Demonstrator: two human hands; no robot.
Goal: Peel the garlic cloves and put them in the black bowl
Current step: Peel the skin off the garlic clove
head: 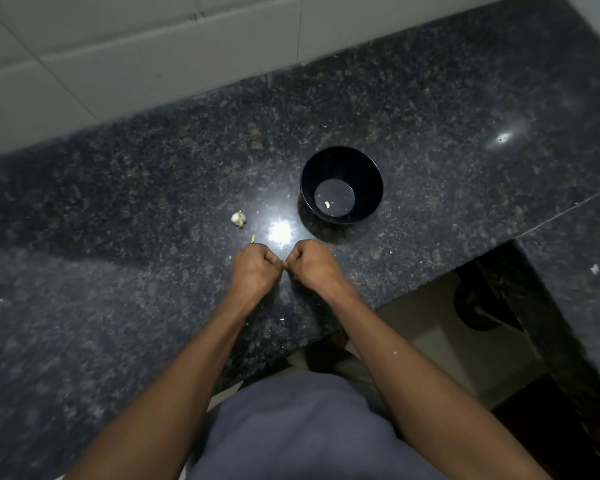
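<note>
The two hands, left hand and right hand, meet knuckle to knuckle over the dark table, and bare stone lies open to their left and behind them. Ahead to the right stands the black bowl, its mouth open from above, with a clear strip of table between it and the hands. Ahead to the left, a garlic piece and a small scrap lie near the left hand, and the tiled wall closes the far edge.

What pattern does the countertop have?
Dark speckled granite, black with grey-brown flecks: countertop, head view.
</note>
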